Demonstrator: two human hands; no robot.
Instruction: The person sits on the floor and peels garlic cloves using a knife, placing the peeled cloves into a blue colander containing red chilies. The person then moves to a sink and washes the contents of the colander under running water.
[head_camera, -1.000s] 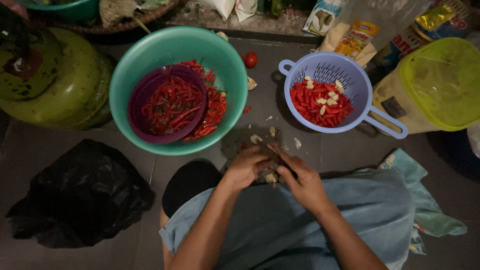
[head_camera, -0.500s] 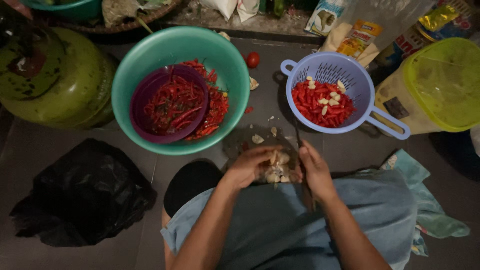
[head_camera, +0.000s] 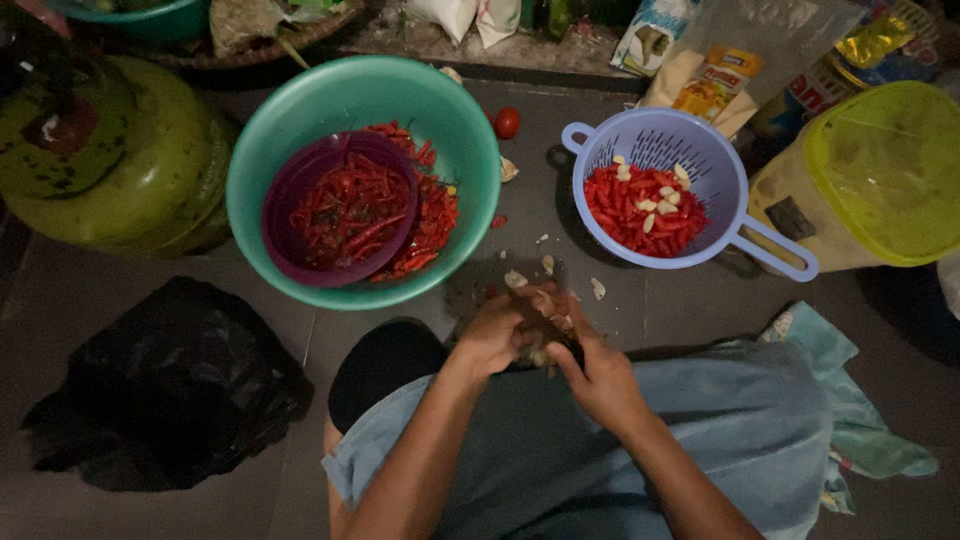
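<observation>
Head view: left hand and right hand meet over the lap, fingers closed around pale garlic cloves; whether a knife is held cannot be told. Beyond them: a teal plastic basin of red chillies and a lilac plastic colander.

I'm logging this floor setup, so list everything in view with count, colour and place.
Round plastic basin: one, teal, upper middle, holding red chillies.
Round plastic bowl: one, purple, inside the basin, with chillies.
Plastic colander with handle: one, lilac-blue, upper right, holding red chillies and pale garlic cloves.
Small tomato: one, red, between basin and colander.
Gas cylinder: one, green, upper left.
Plastic bag: one, black, lower left.
Lidded tub: one, yellow-green lid, right edge.
Garlic pieces: several, pale, on floor before hands.
Left hand, right hand: together over garlic.
</observation>
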